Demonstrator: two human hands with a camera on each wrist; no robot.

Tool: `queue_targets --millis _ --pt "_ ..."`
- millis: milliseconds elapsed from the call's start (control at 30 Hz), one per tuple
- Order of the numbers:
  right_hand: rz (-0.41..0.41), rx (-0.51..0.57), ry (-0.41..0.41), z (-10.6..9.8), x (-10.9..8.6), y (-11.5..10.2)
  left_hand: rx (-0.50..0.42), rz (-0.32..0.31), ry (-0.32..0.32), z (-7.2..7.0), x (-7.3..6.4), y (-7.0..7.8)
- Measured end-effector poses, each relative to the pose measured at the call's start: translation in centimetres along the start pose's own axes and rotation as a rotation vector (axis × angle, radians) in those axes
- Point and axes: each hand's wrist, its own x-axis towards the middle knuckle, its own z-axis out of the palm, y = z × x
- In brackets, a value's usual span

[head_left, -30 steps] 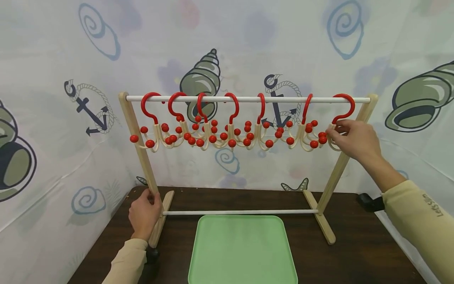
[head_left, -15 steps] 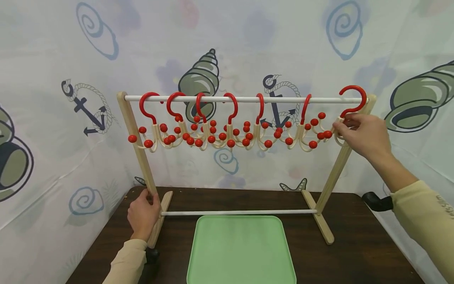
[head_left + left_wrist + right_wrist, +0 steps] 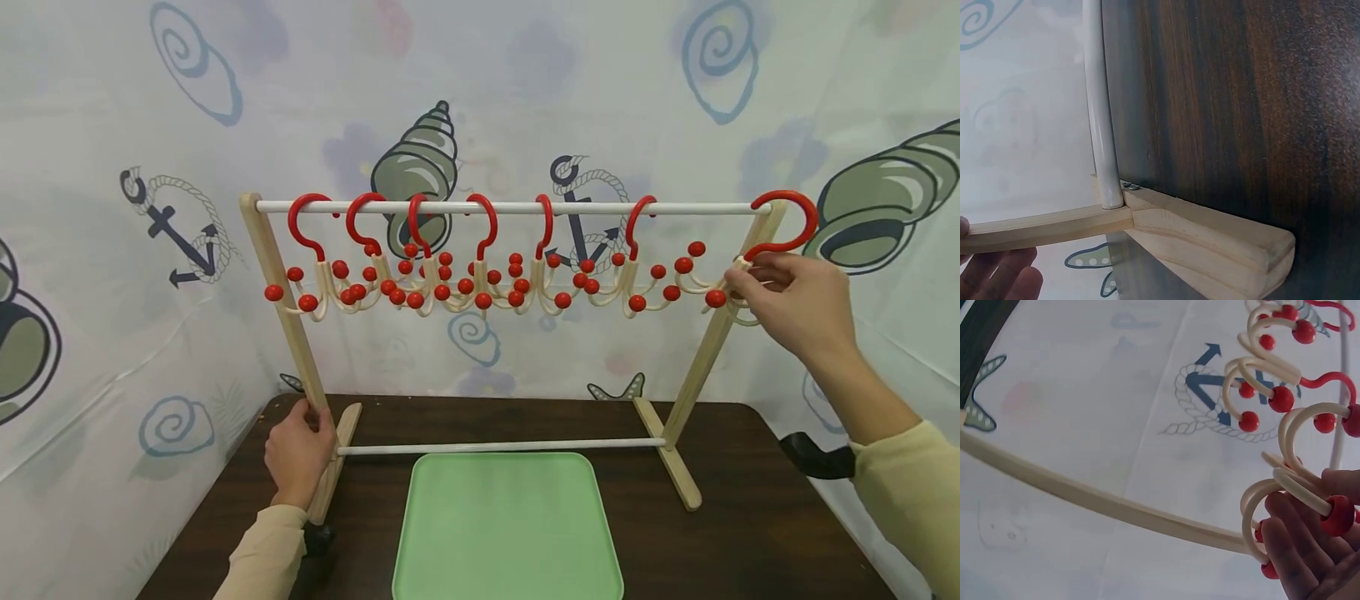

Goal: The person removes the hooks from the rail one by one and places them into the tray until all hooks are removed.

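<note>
In the head view my right hand [image 3: 802,304] pinches a multi-prong hanger [image 3: 812,225] by its cream stem at the rack's right end. Its red hook curves up beyond the fingers, and the hook's tip overlaps the right post [image 3: 701,375] near the top. In the right wrist view, fingers [image 3: 1294,556] lie among the cream prongs and red ball tips. My left hand [image 3: 298,454] grips the wooden left post [image 3: 296,337] low down; the left wrist view shows its fingertips [image 3: 1022,284] around that post. Several matching hangers [image 3: 485,229] hang along the white rod [image 3: 697,208].
A green tray [image 3: 507,525] lies on the dark wooden table [image 3: 720,550], in front of the rack's lower white bar [image 3: 495,447]. Wooden feet [image 3: 680,475] support the rack at both sides. A patterned cloth [image 3: 525,75] covers the wall behind.
My right hand has lifted the rightmost hanger off the rod and carried it rightward, with its hook turned outward. The neighbouring hanger has swung slightly. My left hand stays on the post.
</note>
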Motion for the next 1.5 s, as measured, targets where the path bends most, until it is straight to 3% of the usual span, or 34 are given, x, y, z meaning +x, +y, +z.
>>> queue_targets --millis 167,300,467,600,767,1067,1500 --pt "0.02 0.048 0.035 0.6 -2.1 0.9 -0.003 -0.007 -0.002 0.1 0.1 -0.1" --pt "0.037 0.029 0.024 2.3 -4.7 2.2 -0.005 -0.01 -0.006 0.2 0.2 0.0" --pt "0.047 0.03 -0.016 6.7 -9.9 4.3 -0.002 -0.018 -0.011 0.2 0.3 0.3" --pt "0.083 0.077 -0.101 10.8 -14.2 5.5 -0.013 -0.011 -0.015 0.2 0.3 0.5" --pt "0.125 0.069 -0.208 15.3 -17.6 5.4 -0.017 -0.004 0.006 0.2 0.3 0.6" --pt "0.159 0.101 -0.3 21.0 -20.3 4.0 -0.011 -0.006 -0.014 0.2 0.1 0.4" --pt "0.084 -0.028 -0.309 24.1 -20.5 3.4 -0.009 -0.011 -0.002 -0.1 -0.1 0.2"
